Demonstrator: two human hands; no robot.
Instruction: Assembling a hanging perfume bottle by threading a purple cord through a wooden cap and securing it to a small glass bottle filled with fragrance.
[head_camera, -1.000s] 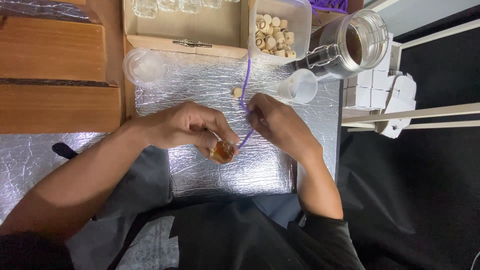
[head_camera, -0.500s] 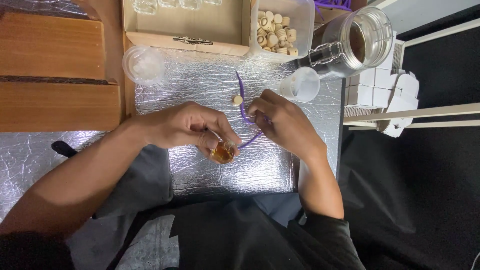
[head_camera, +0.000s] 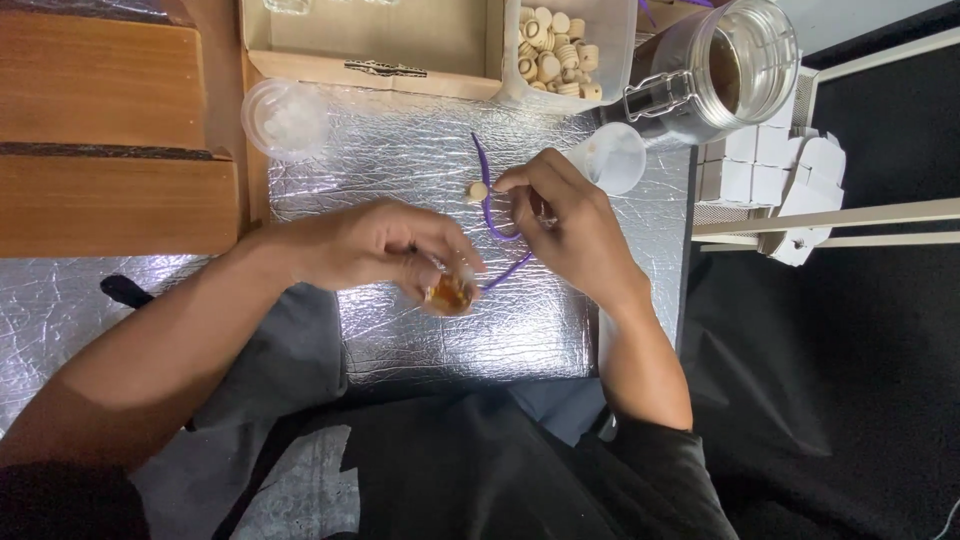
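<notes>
Both our hands work over the crinkled foil mat (head_camera: 420, 330), a purple cord between them.

The foil mat runs from the cardboard box (head_camera: 380, 40) at the far edge down to our lap; bare foil lies open below the hands. Wooden blocks (head_camera: 100, 150) border it on the left, and a glass clip-top jar (head_camera: 730, 70) sits at its far right corner. Our left hand (head_camera: 375, 245) is closed on a small amber vial (head_camera: 447, 294), tipped toward the centre. Our right hand (head_camera: 570, 225) pinches the purple cord (head_camera: 487, 200), which curves down to the vial. A clear cup (head_camera: 285, 115), a small plastic funnel (head_camera: 612, 157) and a tub of wooden corks (head_camera: 555, 45) ring the far edge. One loose cork (head_camera: 479, 191) lies just beside the cord.
</notes>
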